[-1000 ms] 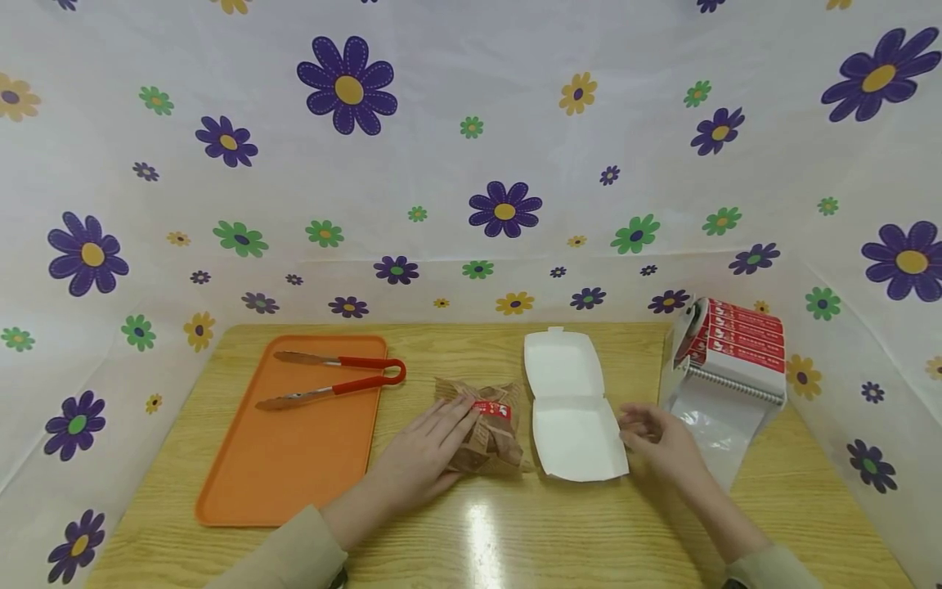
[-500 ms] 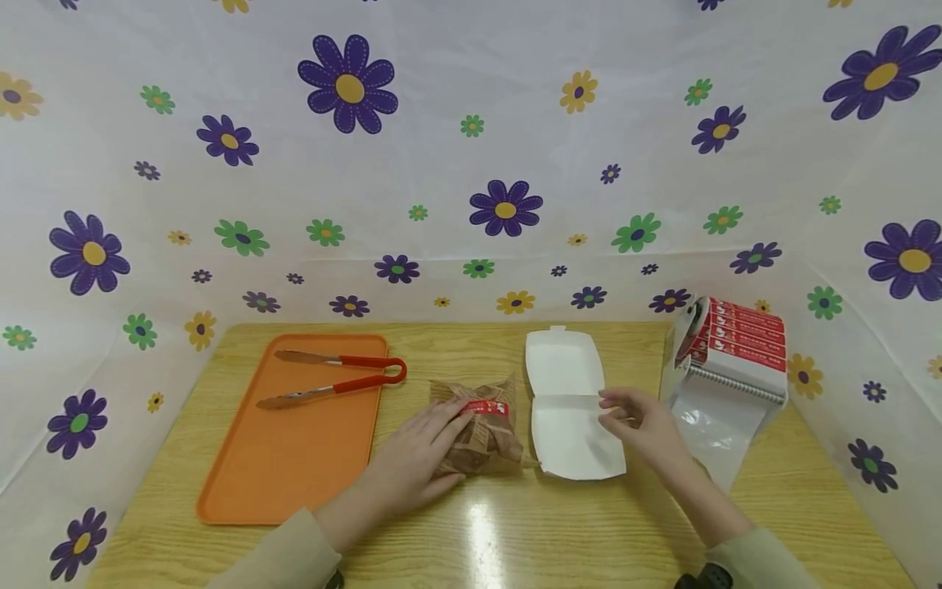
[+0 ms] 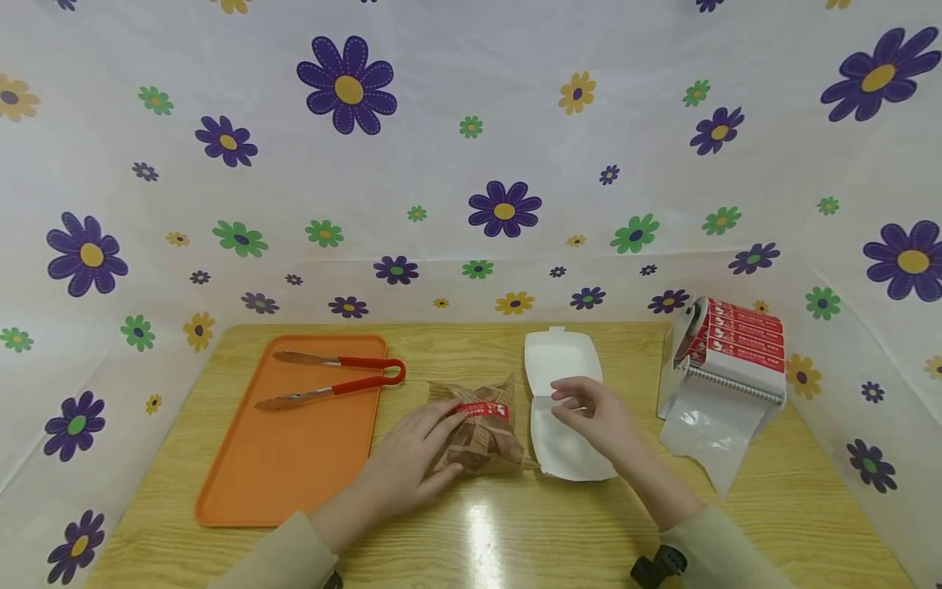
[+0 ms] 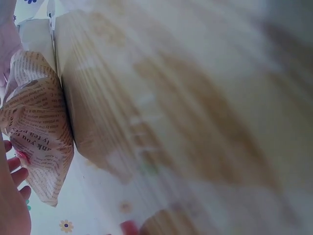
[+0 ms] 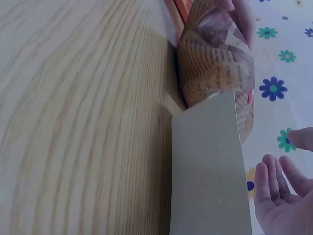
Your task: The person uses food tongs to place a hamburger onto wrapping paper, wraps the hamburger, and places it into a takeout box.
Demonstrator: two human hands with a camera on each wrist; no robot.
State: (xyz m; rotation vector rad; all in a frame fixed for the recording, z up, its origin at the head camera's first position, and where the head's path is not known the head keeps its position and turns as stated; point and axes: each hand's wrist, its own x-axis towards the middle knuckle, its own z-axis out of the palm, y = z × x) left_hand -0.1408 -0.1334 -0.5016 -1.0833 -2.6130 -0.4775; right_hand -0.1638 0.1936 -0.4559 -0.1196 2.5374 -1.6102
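A package wrapped in brown newsprint-patterned paper with a red label sits mid-table. My left hand rests on its left side, fingers laid over the top and thumb spread toward the near side. In the left wrist view, printed words show on the crumpled paper beside the fingertips. To the right lies a white clamshell box, unfolded, lid away from me. Over its hinge my right hand hovers with loosely bent fingers, holding nothing. The right wrist view shows the box's side wall below this hand.
An orange tray is at the left, with red-handled tongs lying on it, their handle end past its edge. A dispenser with a roll of red-and-white labels stands at the right back, clear film hanging from it. Flowered sheeting encloses the table.
My right hand has moved left, from beside the box's right edge to above its hinge. The left hand has stayed on the package, which has shifted slightly left.
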